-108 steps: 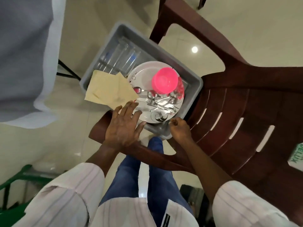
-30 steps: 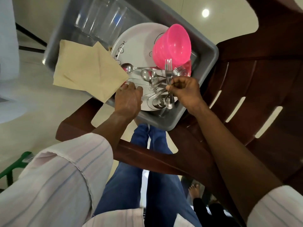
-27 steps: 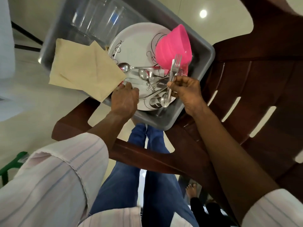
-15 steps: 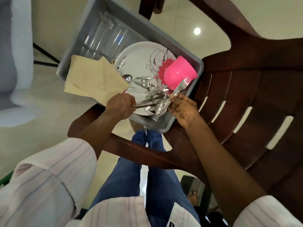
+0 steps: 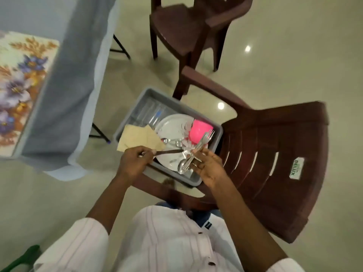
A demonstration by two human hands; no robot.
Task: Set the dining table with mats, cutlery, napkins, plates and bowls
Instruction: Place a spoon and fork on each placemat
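Head view showed the right hand (image 5: 209,166) gripping stiff, probably slippery steel forks and spoons (image 5: 197,151) mid-handle at centre frame, the left hand (image 5: 135,160) pinching a slim steel knife (image 5: 169,151) by its handle.

Domestic dining area. Landmark: brown moulded plastic armchair (image 5: 275,154), labelled "DELUX". Resting on it: grey tub (image 5: 193,178) of tableware. Beyond it: matching brown chair (image 5: 176,30). Left of it: table (image 5: 74,75) draped in grey-blue cloth, floral mat (image 5: 19,85) on top. Beneath it: glossy cream floor (image 5: 294,55).
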